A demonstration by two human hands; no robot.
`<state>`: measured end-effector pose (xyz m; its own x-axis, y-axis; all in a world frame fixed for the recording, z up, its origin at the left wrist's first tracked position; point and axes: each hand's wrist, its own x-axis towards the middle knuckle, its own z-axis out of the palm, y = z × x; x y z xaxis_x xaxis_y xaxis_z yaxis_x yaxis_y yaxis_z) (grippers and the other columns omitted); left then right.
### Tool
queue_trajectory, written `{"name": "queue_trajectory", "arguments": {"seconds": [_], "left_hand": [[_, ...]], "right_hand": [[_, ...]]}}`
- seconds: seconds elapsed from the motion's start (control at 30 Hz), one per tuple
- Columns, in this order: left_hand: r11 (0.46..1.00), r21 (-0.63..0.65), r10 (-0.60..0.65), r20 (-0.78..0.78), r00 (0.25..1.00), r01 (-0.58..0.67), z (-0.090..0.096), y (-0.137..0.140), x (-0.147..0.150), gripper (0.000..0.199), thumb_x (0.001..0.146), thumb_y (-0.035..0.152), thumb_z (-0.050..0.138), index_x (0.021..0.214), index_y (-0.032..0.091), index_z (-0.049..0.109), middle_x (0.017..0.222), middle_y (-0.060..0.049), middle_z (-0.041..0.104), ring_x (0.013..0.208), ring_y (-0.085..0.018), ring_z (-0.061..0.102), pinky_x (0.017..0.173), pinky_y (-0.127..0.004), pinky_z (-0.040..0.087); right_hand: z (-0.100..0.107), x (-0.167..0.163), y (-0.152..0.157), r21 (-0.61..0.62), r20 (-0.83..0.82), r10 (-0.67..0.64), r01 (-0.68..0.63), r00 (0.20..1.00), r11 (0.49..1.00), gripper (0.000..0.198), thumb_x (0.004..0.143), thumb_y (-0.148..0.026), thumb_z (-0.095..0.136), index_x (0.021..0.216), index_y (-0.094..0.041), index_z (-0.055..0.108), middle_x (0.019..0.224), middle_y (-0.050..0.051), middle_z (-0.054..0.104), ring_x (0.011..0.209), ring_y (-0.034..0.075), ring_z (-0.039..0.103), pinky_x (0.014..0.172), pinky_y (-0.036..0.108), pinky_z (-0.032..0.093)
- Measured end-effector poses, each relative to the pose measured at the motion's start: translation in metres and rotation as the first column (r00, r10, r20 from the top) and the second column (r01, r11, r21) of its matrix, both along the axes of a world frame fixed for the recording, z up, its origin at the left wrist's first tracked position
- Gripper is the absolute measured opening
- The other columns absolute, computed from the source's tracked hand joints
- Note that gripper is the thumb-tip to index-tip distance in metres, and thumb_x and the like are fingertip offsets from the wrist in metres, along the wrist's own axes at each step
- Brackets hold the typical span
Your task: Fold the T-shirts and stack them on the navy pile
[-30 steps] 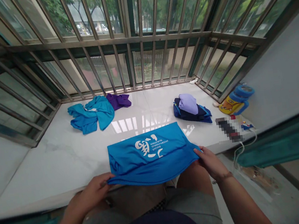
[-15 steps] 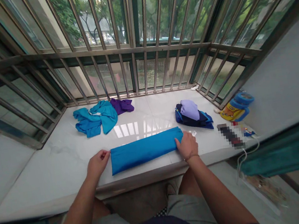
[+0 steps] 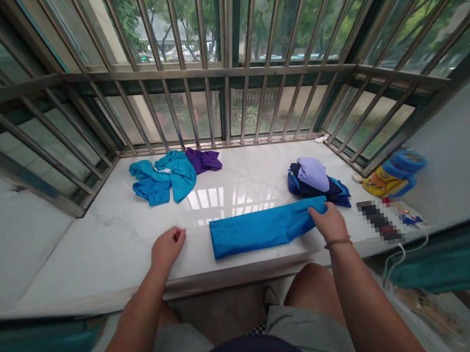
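A white marble windowsill (image 3: 108, 240) runs beneath metal window bars (image 3: 202, 70). A blue shirt (image 3: 264, 228), folded into a long strip, lies near its front edge. The right hand (image 3: 330, 222) grips the strip's right end. The left hand (image 3: 167, 248) rests loosely curled on the sill, just left of the strip, holding nothing. Folded clothes (image 3: 315, 179) sit behind the right hand; crumpled teal and purple garments (image 3: 169, 175) lie far left.

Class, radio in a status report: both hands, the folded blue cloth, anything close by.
Right hand grips the right end of the folded blue cloth. Left hand loosely curled on the sill, off the cloth. Stack of folded clothes close beyond the gripped end.
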<state>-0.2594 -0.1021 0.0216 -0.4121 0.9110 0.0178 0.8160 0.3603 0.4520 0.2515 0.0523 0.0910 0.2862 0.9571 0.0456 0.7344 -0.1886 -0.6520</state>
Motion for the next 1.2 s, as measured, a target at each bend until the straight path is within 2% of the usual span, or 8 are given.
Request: {"name": "queue_trajectory", "arguments": {"seconds": [0.17, 0.33, 0.43, 0.57, 0.7, 0.87, 1.07, 1.2], "left_hand": [[1.0, -0.029, 0.004, -0.022, 1.0, -0.005, 0.002, 0.001, 0.0, 0.035, 0.101, 0.051, 0.048, 0.082, 0.025, 0.062, 0.078, -0.002, 0.07, 0.074, -0.02, 0.062, 0.065, -0.03, 0.033], [0.999, -0.035, 0.004, -0.034, 0.999, -0.005, 0.002, 0.0, 0.001, 0.036, 0.101, 0.051, 0.047, 0.079, 0.025, 0.059, 0.076, -0.002, 0.068, 0.073, -0.02, 0.061, 0.064, -0.03, 0.032], [0.999, -0.04, 0.004, -0.05, 0.999, -0.006, 0.002, -0.001, 0.002, 0.037, 0.101, 0.051, 0.046, 0.076, 0.025, 0.055, 0.074, -0.002, 0.066, 0.071, -0.02, 0.059, 0.064, -0.031, 0.03], [0.999, -0.039, 0.002, -0.06, 0.998, -0.004, 0.004, 0.0, 0.004, 0.036, 0.101, 0.05, 0.046, 0.075, 0.025, 0.052, 0.074, -0.002, 0.065, 0.071, -0.02, 0.058, 0.064, -0.031, 0.029], [0.999, -0.052, 0.002, -0.057, 0.998, -0.005, 0.004, 0.001, 0.003, 0.037, 0.101, 0.05, 0.045, 0.076, 0.025, 0.054, 0.076, -0.002, 0.066, 0.07, -0.02, 0.058, 0.064, -0.031, 0.029], [0.999, -0.04, 0.002, -0.067, 0.998, -0.005, -0.001, 0.001, 0.001, 0.037, 0.102, 0.051, 0.045, 0.077, 0.025, 0.055, 0.076, -0.002, 0.065, 0.071, -0.02, 0.058, 0.064, -0.031, 0.028], [0.997, -0.071, 0.002, -0.082, 0.997, -0.008, -0.001, 0.002, 0.002, 0.036, 0.103, 0.049, 0.046, 0.079, 0.024, 0.056, 0.077, -0.002, 0.066, 0.072, -0.02, 0.059, 0.064, -0.03, 0.029], [0.996, -0.085, 0.007, -0.09, 0.996, -0.014, -0.002, 0.003, 0.002, 0.035, 0.103, 0.048, 0.047, 0.078, 0.024, 0.056, 0.077, -0.001, 0.066, 0.072, -0.02, 0.06, 0.064, -0.03, 0.029]], "right_hand": [[0.025, -0.101, -0.048, 0.076, 0.244, 0.274, -0.299, 0.93, 0.951, 0.043, 0.101, -0.04, 0.061, 0.139, -0.02, 0.065, 0.116, 0.016, 0.078, 0.104, 0.033, 0.075, 0.093, 0.04, 0.055], [-0.013, -0.217, -0.108, -0.144, 0.246, 0.803, -0.799, 0.543, 0.584, 0.059, 0.098, -0.042, 0.074, 0.152, -0.021, 0.06, 0.162, 0.016, 0.057, 0.146, 0.042, 0.054, 0.122, 0.059, 0.041], [-0.041, -0.24, -0.123, -0.232, 0.272, 0.819, -0.792, 0.505, 0.565, 0.074, 0.097, -0.041, 0.077, 0.163, -0.021, 0.05, 0.177, 0.019, 0.035, 0.16, 0.048, 0.035, 0.127, 0.072, 0.028], [-0.047, -0.23, -0.119, -0.207, 0.258, 0.832, -0.813, 0.491, 0.544, 0.048, 0.107, -0.013, 0.047, 0.152, -0.018, 0.062, 0.168, 0.019, 0.049, 0.151, 0.034, 0.053, 0.124, 0.055, 0.042], [-0.024, -0.208, -0.097, -0.171, 0.076, 0.778, -0.761, 0.624, 0.627, 0.035, 0.105, -0.019, 0.053, 0.135, -0.018, 0.071, 0.136, 0.015, 0.075, 0.123, 0.032, 0.072, 0.108, 0.044, 0.055], [0.02, -0.161, -0.035, 0.093, -0.384, 0.4, -0.396, 0.832, 0.913, 0.039, 0.107, -0.051, 0.054, 0.116, -0.02, 0.074, 0.111, 0.009, 0.082, 0.107, 0.028, 0.076, 0.099, 0.041, 0.06], [0.094, -0.073, 0.047, 0.147, -0.837, 0.21, -0.161, 0.505, 0.976, 0.031, 0.092, -0.049, 0.078, 0.109, -0.024, 0.071, 0.092, 0.003, 0.081, 0.093, 0.024, 0.079, 0.089, 0.037, 0.066], [0.137, -0.016, 0.078, 0.104, -0.821, 0.238, -0.275, 0.519, 0.956, 0.026, 0.088, -0.039, 0.085, 0.106, -0.024, 0.072, 0.083, 0.002, 0.08, 0.082, 0.025, 0.079, 0.084, 0.04, 0.069]]}}
